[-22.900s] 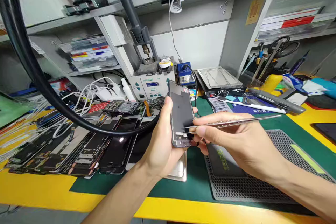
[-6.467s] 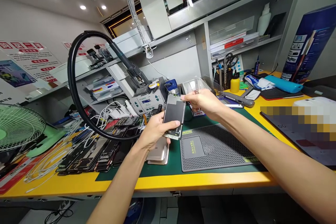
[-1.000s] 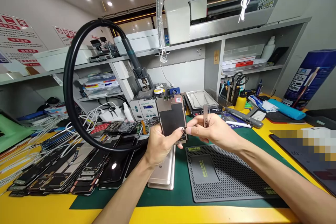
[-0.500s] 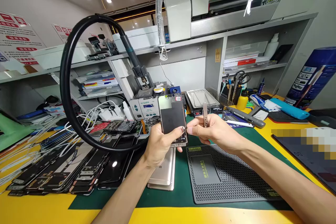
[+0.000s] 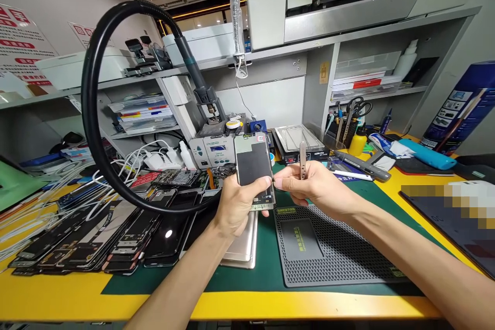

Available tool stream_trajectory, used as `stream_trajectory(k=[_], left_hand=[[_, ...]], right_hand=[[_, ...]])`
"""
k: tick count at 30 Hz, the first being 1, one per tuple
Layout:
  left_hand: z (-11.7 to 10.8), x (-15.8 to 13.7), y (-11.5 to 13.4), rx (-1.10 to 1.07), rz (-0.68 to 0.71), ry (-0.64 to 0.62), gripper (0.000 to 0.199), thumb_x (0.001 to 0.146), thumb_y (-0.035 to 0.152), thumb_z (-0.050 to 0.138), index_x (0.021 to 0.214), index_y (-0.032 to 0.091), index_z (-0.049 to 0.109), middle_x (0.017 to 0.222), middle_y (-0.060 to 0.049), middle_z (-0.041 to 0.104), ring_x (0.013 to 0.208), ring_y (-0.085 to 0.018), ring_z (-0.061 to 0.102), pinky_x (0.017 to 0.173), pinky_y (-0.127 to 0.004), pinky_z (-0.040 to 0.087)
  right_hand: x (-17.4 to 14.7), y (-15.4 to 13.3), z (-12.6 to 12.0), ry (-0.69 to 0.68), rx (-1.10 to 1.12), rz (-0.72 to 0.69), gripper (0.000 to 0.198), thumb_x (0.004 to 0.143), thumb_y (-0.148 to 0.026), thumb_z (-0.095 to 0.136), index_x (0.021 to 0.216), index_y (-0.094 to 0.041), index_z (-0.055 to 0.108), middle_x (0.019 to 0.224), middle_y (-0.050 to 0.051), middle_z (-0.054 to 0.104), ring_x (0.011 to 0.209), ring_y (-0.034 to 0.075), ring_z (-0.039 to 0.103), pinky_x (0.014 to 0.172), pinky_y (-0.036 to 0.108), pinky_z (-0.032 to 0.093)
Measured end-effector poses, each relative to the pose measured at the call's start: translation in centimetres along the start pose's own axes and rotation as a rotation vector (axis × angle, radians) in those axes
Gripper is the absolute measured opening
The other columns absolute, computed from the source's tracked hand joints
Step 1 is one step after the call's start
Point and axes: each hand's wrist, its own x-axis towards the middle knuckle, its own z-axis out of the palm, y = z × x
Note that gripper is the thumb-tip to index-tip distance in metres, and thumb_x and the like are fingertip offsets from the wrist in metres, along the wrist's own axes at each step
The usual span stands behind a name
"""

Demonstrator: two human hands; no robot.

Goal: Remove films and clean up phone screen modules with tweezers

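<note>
My left hand (image 5: 237, 201) is closed around the lower part of a phone screen (image 5: 253, 165), its thumb pressed across the front. The screen stands tilted, with its dark back panel, a pale greenish patch and a small label at the top facing me. At its right lower edge, the thumb and fingertips of my right hand (image 5: 305, 181) are pinched together. Metal tweezers (image 5: 303, 157) rise upright from that hand; their lower part is hidden. Below my left hand lies a gold phone (image 5: 242, 247) on the green mat (image 5: 266, 278).
A grey perforated pad (image 5: 340, 258) lies right of the gold phone. Phone parts (image 5: 85, 237) are stacked at left, beneath a looping black hose (image 5: 87, 93). Behind the screen stands a hot-air station (image 5: 216, 152). Pens, a yellow bottle (image 5: 358, 140) and a spray can (image 5: 460, 108) are at right.
The whole view has shifted slightly, showing more of the table's front edge. Both hands keep their holds, and the screen's tilt has changed a little. My right fingertips remain at its edge.
</note>
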Motion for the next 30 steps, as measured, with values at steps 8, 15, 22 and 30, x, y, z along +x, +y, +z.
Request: stream_trajectory(k=[8, 15, 22, 30], left_hand=[[-0.06, -0.04, -0.03, -0.031, -0.041, 0.007, 0.025, 0.07, 0.031, 0.081, 0.079, 0.013, 0.066, 0.06, 0.003, 0.058, 0.044, -0.009, 0.053, 0.034, -0.021, 0.049], [0.01, -0.16, -0.06, -0.014, 0.023, -0.012, 0.023, 0.073, 0.031, 0.08, 0.08, 0.013, 0.067, 0.061, 0.003, 0.059, 0.046, -0.01, 0.053, 0.035, -0.022, 0.05], [-0.06, -0.36, -0.28, 0.016, 0.083, -0.029, 0.021, 0.076, 0.03, 0.079, 0.082, 0.014, 0.067, 0.066, 0.001, 0.06, 0.049, -0.01, 0.055, 0.035, -0.021, 0.05], [-0.15, -0.52, 0.0, 0.032, 0.157, -0.088, 0.021, 0.079, 0.032, 0.078, 0.085, 0.014, 0.069, 0.067, 0.0, 0.062, 0.052, -0.012, 0.057, 0.043, -0.025, 0.056]], right_hand=[[-0.02, 0.11, 0.37, -0.016, 0.117, 0.054, 0.023, 0.075, -0.032, 0.074, 0.064, -0.016, 0.062, 0.048, -0.009, 0.034, 0.045, 0.007, 0.026, 0.044, 0.025, 0.023], [0.07, 0.32, 0.38, 0.017, 0.084, 0.049, 0.02, 0.075, -0.032, 0.075, 0.069, -0.015, 0.067, 0.048, -0.009, 0.034, 0.045, 0.007, 0.027, 0.045, 0.025, 0.024], [-0.06, 0.11, 0.27, 0.031, 0.04, 0.041, 0.023, 0.076, -0.035, 0.078, 0.072, -0.013, 0.07, 0.05, -0.008, 0.038, 0.045, 0.007, 0.034, 0.045, 0.025, 0.03], [-0.64, -0.56, 0.35, 0.012, 0.028, -0.023, 0.026, 0.08, -0.037, 0.078, 0.078, -0.013, 0.072, 0.051, -0.006, 0.04, 0.048, 0.008, 0.034, 0.045, 0.025, 0.03]])
